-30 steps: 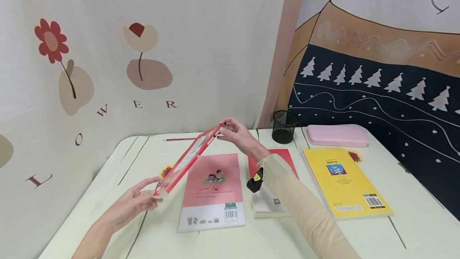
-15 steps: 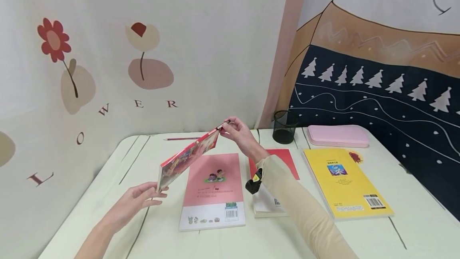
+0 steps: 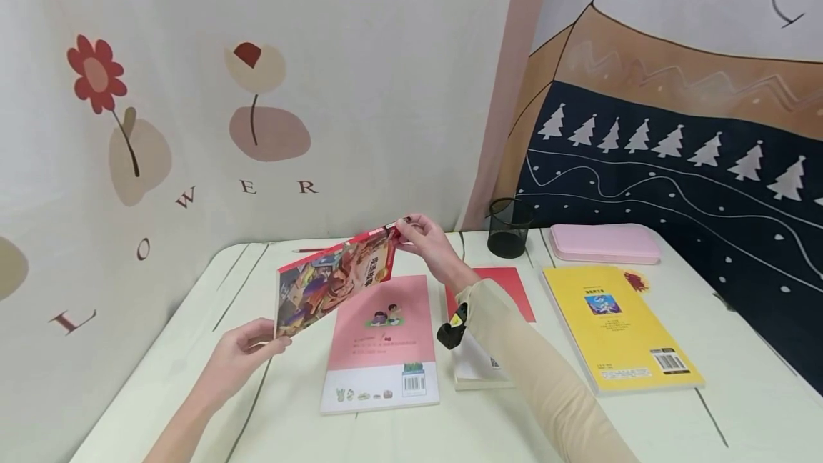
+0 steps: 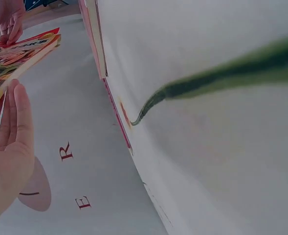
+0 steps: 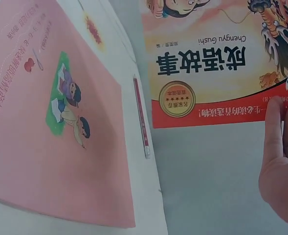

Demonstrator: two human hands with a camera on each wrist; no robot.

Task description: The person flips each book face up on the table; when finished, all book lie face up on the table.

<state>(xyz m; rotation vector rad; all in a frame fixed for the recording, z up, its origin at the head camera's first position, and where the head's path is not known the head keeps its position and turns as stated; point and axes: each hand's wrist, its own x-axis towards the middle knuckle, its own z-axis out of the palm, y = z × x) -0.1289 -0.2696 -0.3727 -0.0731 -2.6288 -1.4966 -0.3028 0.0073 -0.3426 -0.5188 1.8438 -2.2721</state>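
A red-edged picture-cover book is held tilted in the air above the table, its colourful front facing me in the head view. My right hand pinches its upper right corner between thumb and fingers. At the lower left corner, my left hand holds the book with the thumb in front; part of its fingers is hidden behind the cover. The right wrist view shows the cover upside down, with large black Chinese characters. Beneath the raised book lies a pink and white book, back cover up.
A red and white book, partly covered by my right sleeve, and a yellow book lie to the right. Behind them are a black mesh pen holder and a pink pencil case. A pencil lies near the back edge.
The raised book has turned so that its front cover faces me, where it was seen mostly edge-on before. My left fingers, spread half a second ago, now close at its lower corner.
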